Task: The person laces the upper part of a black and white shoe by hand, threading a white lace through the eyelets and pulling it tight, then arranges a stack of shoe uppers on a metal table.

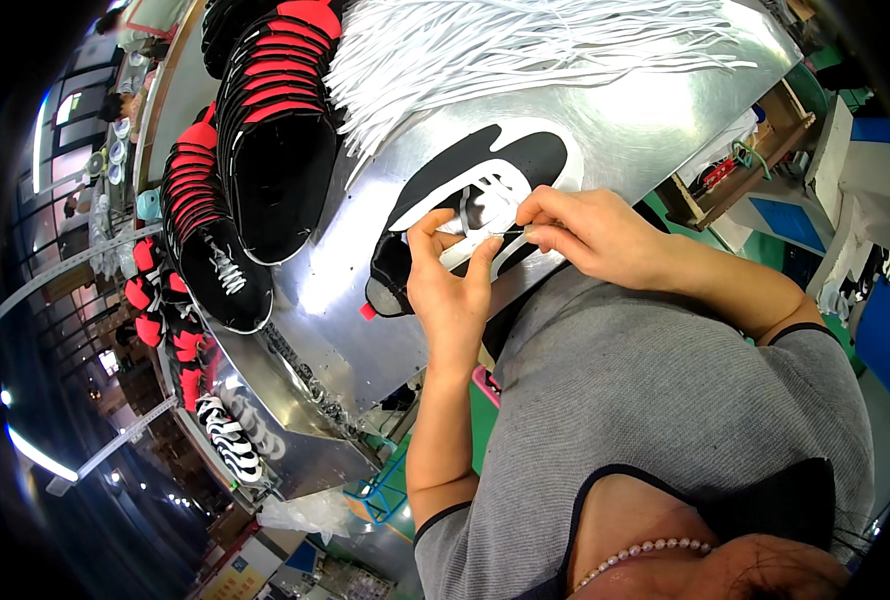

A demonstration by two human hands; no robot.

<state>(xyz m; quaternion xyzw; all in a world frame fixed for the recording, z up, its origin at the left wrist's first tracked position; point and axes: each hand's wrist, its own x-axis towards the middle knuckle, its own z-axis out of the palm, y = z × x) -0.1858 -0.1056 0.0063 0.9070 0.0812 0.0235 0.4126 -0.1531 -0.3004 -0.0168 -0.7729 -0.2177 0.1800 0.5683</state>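
A black-and-white shoe upper (536, 151) lies on the metal table before me, with white lace (506, 185) across its opening. My left hand (449, 290) is closed on the white eyelet edge of the upper, thumb on one side and fingers curled at the opening. Between the thumb and forefinger of my right hand (595, 236) is a thin metal needle-like tool (512, 232). Its tip meets the eyelet edge close to my left thumb; the exact tip is too small to make out. A red tab (368, 311) shows at the upper's near left end.
A big bundle of white laces (525, 45) spreads over the table's far side. Stacked black-and-red shoe uppers (283, 150) stand at the left, beside another nested row (220, 270). A wooden drawer (755, 165) juts out at the right. More striped uppers (228, 440) lie lower left.
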